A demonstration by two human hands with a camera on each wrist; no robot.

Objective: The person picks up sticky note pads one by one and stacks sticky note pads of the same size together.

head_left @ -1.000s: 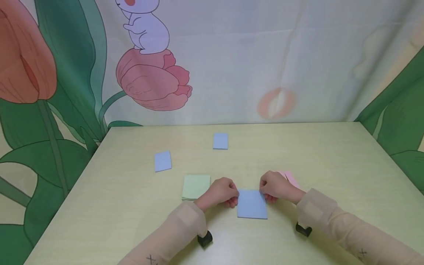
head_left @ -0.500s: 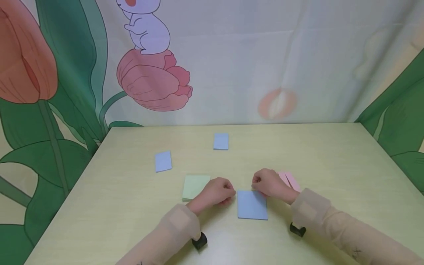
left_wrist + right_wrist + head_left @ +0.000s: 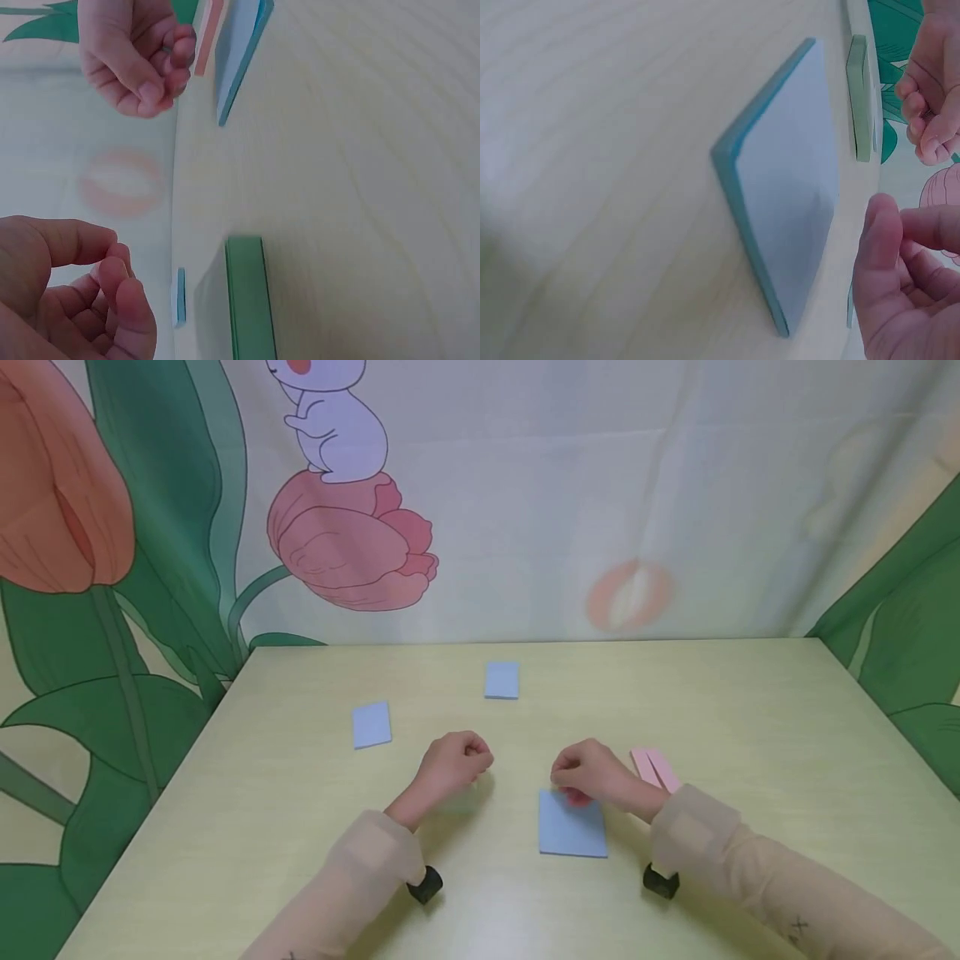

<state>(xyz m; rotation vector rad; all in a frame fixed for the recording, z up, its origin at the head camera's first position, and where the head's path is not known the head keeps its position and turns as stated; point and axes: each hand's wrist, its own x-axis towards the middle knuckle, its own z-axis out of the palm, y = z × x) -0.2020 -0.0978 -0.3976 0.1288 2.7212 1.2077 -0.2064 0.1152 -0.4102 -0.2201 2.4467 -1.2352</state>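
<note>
A square blue sticky note pad [image 3: 572, 833] lies flat near the middle front of the table. Over its far edge hovers my right hand [image 3: 592, 774], thumb and forefinger close together, nothing seen between them. To the left, my left hand [image 3: 450, 764] is raised above a green sticky note pad [image 3: 251, 300], hiding most of it in the head view. Its fingers are loosely curled and hold nothing. In the right wrist view the blue pad's thick teal edge shows below the right hand's fingers.
Two pink strips [image 3: 655, 769] lie beside my right wrist. Farther back are two small blue pads, one at left [image 3: 372, 725] and one near the back middle [image 3: 502, 681]. A printed curtain [image 3: 525, 527] hangs behind the table's far edge.
My left hand has left the blue pad's corner and moved left and away over the green pad. My right hand has shifted slightly left above the far edge; the blue pad has stayed put.
</note>
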